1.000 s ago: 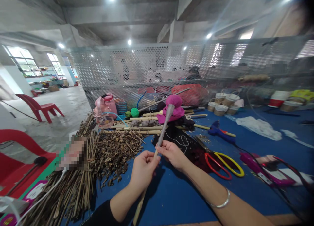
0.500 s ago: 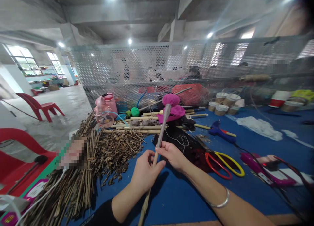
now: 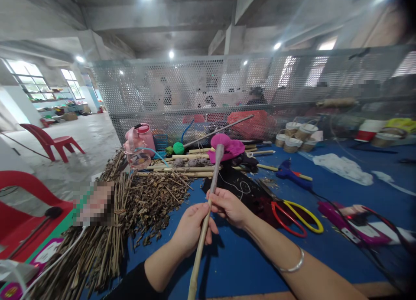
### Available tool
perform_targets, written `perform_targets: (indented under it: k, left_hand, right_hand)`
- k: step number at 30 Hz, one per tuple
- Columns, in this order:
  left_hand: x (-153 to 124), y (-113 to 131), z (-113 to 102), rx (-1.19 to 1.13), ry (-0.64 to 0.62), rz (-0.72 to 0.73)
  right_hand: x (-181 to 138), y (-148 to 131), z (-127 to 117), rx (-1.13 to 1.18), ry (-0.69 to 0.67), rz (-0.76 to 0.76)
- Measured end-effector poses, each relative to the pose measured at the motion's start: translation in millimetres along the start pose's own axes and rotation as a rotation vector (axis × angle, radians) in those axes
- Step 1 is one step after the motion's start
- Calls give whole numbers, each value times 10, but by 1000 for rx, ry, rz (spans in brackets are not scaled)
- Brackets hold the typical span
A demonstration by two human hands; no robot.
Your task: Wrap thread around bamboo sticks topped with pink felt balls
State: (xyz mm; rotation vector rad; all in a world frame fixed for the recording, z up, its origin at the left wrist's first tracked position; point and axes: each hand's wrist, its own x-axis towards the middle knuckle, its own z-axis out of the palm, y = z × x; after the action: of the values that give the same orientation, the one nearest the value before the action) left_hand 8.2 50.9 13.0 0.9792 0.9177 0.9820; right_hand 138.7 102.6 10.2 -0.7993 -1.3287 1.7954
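Over the blue table (image 3: 240, 256), at centre front, a long thin stick (image 3: 198, 261) is held tilted, its lower end toward the person and its grey-wrapped upper end pointing at the pink cloth (image 3: 229, 147). Left hand (image 3: 191, 228): grip wrapped shut around the stick at mid-length. Right hand (image 3: 230, 207): just above it, grip pinched on the stick where the wrapping starts; a silver bangle (image 3: 294, 267) is on that wrist. A dark cloth (image 3: 247, 191) with loose white thread lies under the right hand. Red-and-yellow scissors (image 3: 297, 220) lie flat just right of it, a blue glue gun (image 3: 290, 173) behind them. A heap of dried stems (image 3: 136, 204) sits left of the hands, with a pink bottle (image 3: 139, 146) and a green yarn ball (image 3: 178, 148) behind it. Paper cups (image 3: 294, 139) stand at back right against a perforated metal screen (image 3: 227, 87). A red chair (image 3: 52, 141) stands on the floor at far left.
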Motion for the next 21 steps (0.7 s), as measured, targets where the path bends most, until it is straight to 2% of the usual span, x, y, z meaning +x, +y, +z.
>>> perform_targets:
  k: [3,6,11,17,19,21]
  left_hand:
    - [23,-38,-26,188,125,108]
    - [21,-35,-32,267,205,154]
    - [-6,19,-23,184,115,143]
    - [16,10,-57,46,-12,117]
    - [21,1,-75,96,-5,76]
    - [21,-8,-89,196,84,83]
  right_hand:
    - [20,18,14,-62,79,-1]
    - [19,7,8,-96,70,-35]
    - [-14,-43,-44,-61,-48,-85]
    - [1,-25,-66,1,-43,-60]
    - [14,-9,-67,-51,-5,-60]
    - [23,-2,-62,-101,42,-50]
